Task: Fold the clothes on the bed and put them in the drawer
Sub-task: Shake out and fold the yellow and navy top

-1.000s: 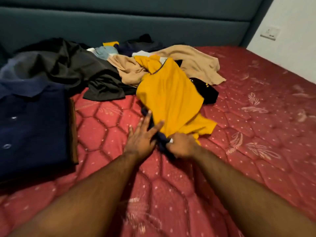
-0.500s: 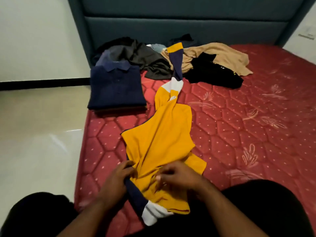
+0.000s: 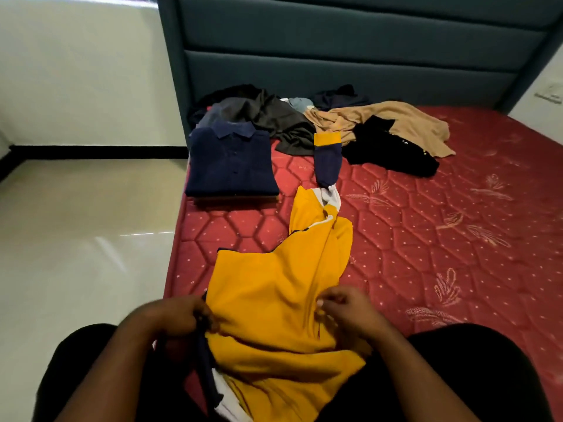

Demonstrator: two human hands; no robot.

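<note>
View: one head camera, wide-angle.
Position: at the near end of the bed [image 3: 426, 239], above the lap.
Facing: forward and down, toward the headboard [image 3: 335, 56].
Nearness: hands close below; clothes pile [image 3: 304, 123] far.

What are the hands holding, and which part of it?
Both hold the yellow shirt. The left hand grips its near left edge; the right hand pinches a fold on its right side.

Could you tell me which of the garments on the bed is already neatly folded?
The navy polo, a flat buttoned rectangle by the mattress's left edge; the others lie crumpled or spread out.
</note>
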